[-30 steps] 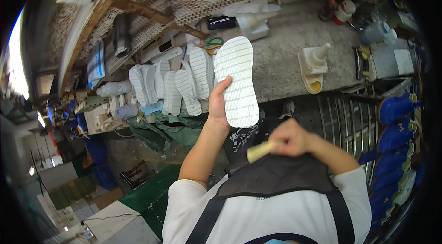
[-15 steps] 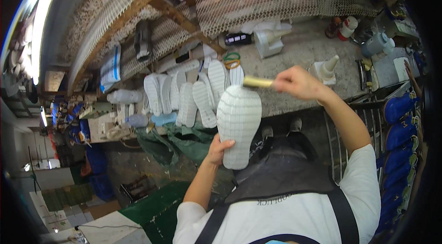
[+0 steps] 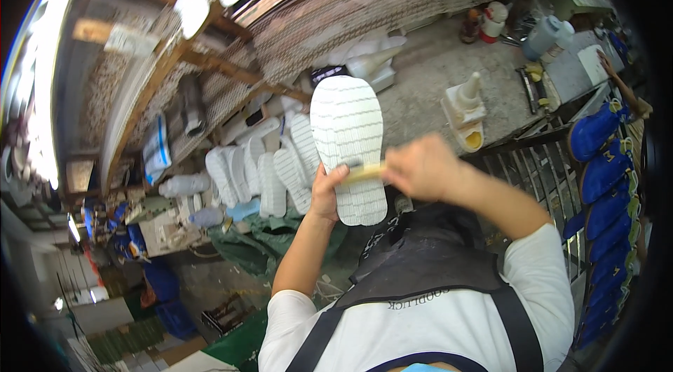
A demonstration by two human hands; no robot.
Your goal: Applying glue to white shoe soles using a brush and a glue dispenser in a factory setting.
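Apron (image 3: 427, 267): dark, worn over a white shirt.
Left hand (image 3: 324, 193): grasping one edge of the sole, thumb on its face.
Right hand (image 3: 420, 168): blurred; fingers closed round a pale yellow tool (image 3: 366, 173).
Sole (image 3: 349, 126): white, ribbed, held up in front of the apron, ribbed face in view.
Tool position: across the sole's lower half, end near the left thumb; contact cannot be told.
Soles on bench (image 3: 272, 183): white, clustered left of the held one.
Cone-topped container (image 3: 468, 98): white, on bench right of the sole, yellow substance (image 3: 474, 140) beside it.
Mesh (image 3: 350, 7): behind the bench.
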